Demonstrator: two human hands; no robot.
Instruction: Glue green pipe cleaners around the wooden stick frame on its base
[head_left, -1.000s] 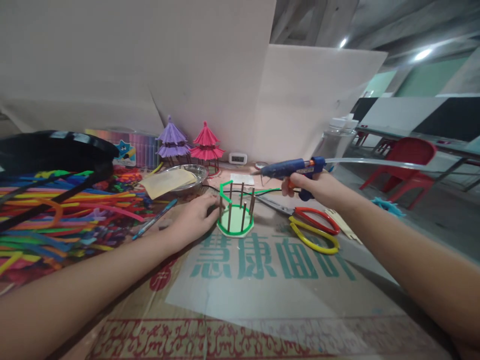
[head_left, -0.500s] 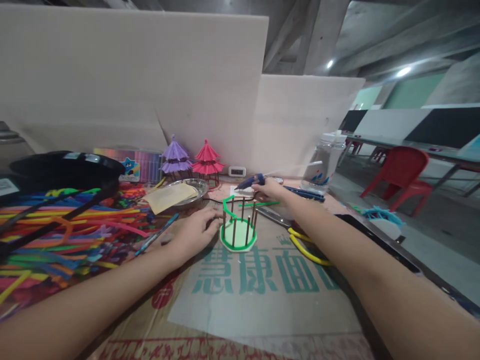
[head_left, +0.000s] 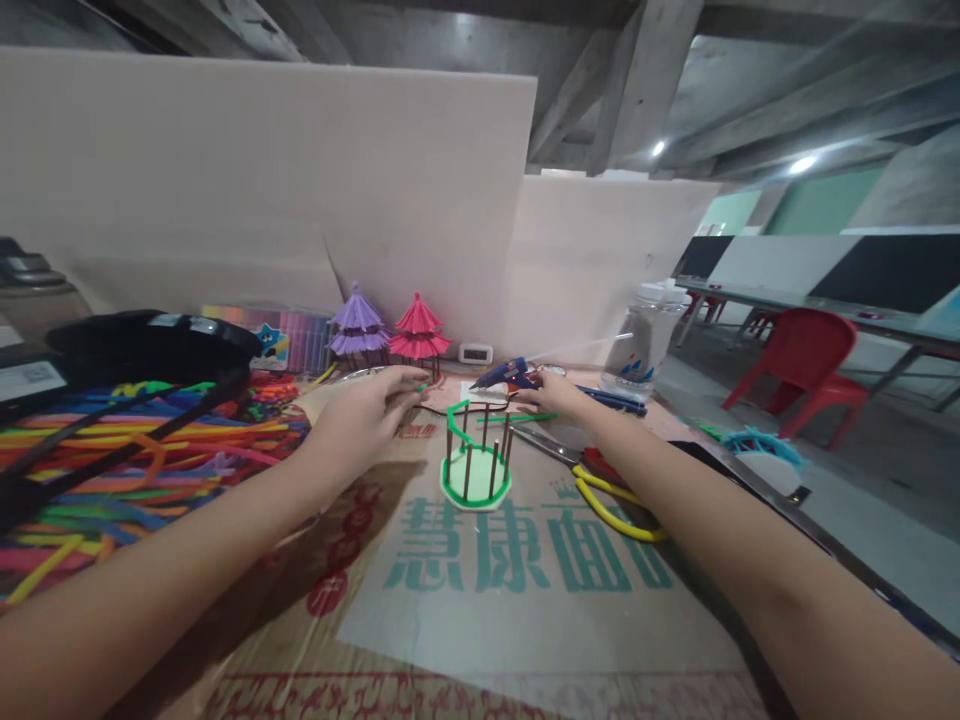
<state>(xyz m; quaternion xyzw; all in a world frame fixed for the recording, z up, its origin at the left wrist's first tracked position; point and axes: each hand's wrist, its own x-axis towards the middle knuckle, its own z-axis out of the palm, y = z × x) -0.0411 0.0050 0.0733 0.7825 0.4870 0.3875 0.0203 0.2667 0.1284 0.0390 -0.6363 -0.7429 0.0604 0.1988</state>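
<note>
A small frame [head_left: 477, 482] with a green-edged octagonal base and several upright brown sticks stands mid-table; a bent green strip [head_left: 454, 425] is at its upper left. My left hand [head_left: 367, 410] is raised left of the frame, its fingers curled together near a tiny green bit; what they hold is too small to name. Behind and right of the frame, my right hand [head_left: 553, 396] has its fingers at the handle of a blue glue gun [head_left: 501, 374], whose nozzle points left over a white piece. Another green strip [head_left: 536, 417] lies below that hand.
Yellow-handled scissors [head_left: 611, 500] lie at the right, beneath my right forearm. Colourful pipe cleaners [head_left: 150, 460] cover the left side. Purple [head_left: 358, 325] and pink [head_left: 418, 330] pagoda models, a small clock [head_left: 475, 353] and a clear bottle [head_left: 641, 340] stand at the back.
My left hand has risen from the table beside the frame and moved left and back. My right hand remains by the glue gun. The camera view has tilted up slightly.
</note>
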